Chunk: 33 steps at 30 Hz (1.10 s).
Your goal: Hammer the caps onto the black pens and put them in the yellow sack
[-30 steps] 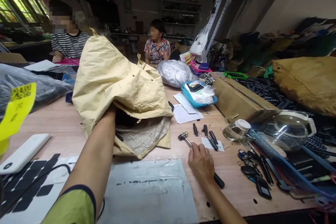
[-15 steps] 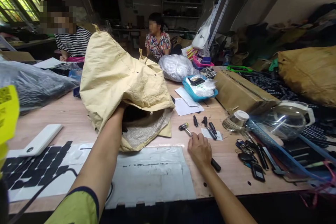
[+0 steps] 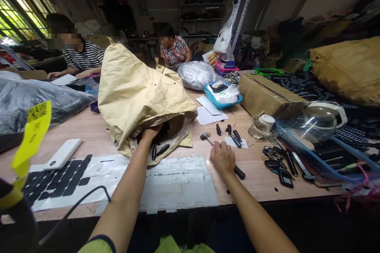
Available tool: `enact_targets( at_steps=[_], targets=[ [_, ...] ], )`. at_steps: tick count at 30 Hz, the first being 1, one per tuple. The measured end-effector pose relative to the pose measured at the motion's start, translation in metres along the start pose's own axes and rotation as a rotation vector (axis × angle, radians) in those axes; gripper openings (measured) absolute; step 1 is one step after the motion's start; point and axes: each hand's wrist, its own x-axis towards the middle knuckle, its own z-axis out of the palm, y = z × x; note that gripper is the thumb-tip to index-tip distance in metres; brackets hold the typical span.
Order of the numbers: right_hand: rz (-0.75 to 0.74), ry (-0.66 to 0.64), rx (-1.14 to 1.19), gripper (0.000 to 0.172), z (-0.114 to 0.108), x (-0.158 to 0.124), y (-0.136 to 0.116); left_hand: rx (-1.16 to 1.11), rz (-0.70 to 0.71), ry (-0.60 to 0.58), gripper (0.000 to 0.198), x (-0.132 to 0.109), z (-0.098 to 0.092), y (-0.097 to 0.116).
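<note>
A large cream woven sack (image 3: 130, 83) lies on its side with its mouth toward me. My left hand (image 3: 152, 132) reaches into that mouth, and its fingers are hidden among dark contents. Two slim black pieces (image 3: 160, 150) rest on the sack's lower lip just below the wrist. To the right, my right hand (image 3: 223, 157) is closed around a small hammer (image 3: 210, 140), laid on the table with its head pointing away and its black handle end sticking out behind the palm. Several black handle-like pieces (image 3: 236, 136) lie beyond the hammer, some on a small paper slip.
White paper sheets (image 3: 211, 112) and a blue basket (image 3: 224, 102) stand behind. A cardboard box (image 3: 270, 95), a glass pot (image 3: 319, 120), keys (image 3: 274, 166) and a blue tray (image 3: 297, 144) are on the right. A white device (image 3: 63, 153) lies left. Two people sit across the table.
Black pieces now show at the sack's mouth, which gapes wider. My left hand has come partly out, its back now visible. My right hand keeps its hold on the hammer.
</note>
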Motion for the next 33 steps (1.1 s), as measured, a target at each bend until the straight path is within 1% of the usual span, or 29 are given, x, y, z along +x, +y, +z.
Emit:
enact_targets(
  at_steps=[5, 7, 10, 13, 15, 20, 25, 27, 30, 31, 33],
  targets=[
    [0.001, -0.001, -0.008, 0.023, 0.001, 0.001, 0.0, 0.091, -0.055, 0.039, 0.045, -0.038, 0.004, 0.015],
    [0.0, -0.005, -0.012, 0.024, 0.002, 0.002, 0.001, 0.151, -0.057, 0.015, 0.044, -0.05, 0.005, 0.023],
    [-0.001, 0.004, -0.014, 0.024, 0.004, 0.002, 0.002, 0.219, -0.017, -0.043, 0.041, -0.064, 0.005, 0.032],
    [-0.005, 0.009, -0.012, 0.023, 0.005, 0.003, 0.002, 0.228, 0.076, -0.032, 0.043, -0.072, 0.006, 0.036],
    [-0.004, 0.006, -0.008, 0.023, 0.006, 0.004, 0.002, 0.217, 0.146, -0.014, 0.046, -0.075, 0.008, 0.036],
    [-0.002, 0.011, -0.013, 0.022, 0.007, 0.005, 0.002, 0.193, 0.307, -0.015, 0.046, -0.076, 0.018, 0.031],
    [0.001, 0.011, -0.019, 0.02, 0.01, 0.006, 0.002, 0.158, 0.436, 0.072, 0.043, -0.075, 0.023, 0.027],
    [0.001, 0.005, -0.017, 0.021, 0.009, 0.006, 0.002, 0.123, 0.536, 0.081, 0.041, -0.074, 0.024, 0.027],
    [0.001, -0.003, -0.012, 0.022, 0.006, 0.006, 0.002, 0.073, 0.716, 0.003, 0.046, -0.069, 0.027, 0.026],
    [0.001, -0.006, -0.01, 0.023, 0.006, 0.006, 0.002, 0.062, 0.747, -0.034, 0.048, -0.067, 0.028, 0.025],
    [0.004, -0.013, -0.006, 0.023, 0.004, 0.006, 0.002, 0.045, 0.753, -0.087, 0.051, -0.064, 0.03, 0.025]
  ],
)
